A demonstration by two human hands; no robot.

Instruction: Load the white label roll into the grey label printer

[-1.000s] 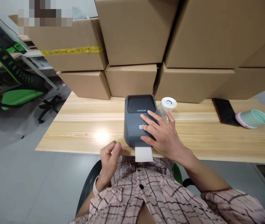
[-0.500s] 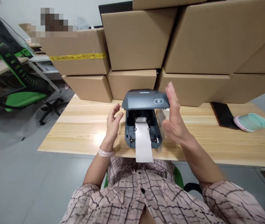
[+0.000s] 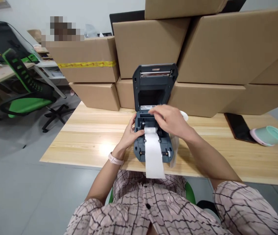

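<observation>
Resting the left hand (image 3: 128,134) on the left wall of the label printer (image 3: 139,146), with fingers spread, and holding the right hand (image 3: 172,120) over its bay, with fingers curled, impossible to tell if gripping. Likely adjusting the paper strip (image 3: 154,160), calling next for delicate touch. Dark grey, hinged open on the worktop (image 3: 77,137).

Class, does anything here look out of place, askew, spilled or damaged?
One thing, mildly: the paper strip trails from the open printer past the edge of the table, so it looks untidy. I see no spill or damage.
</observation>
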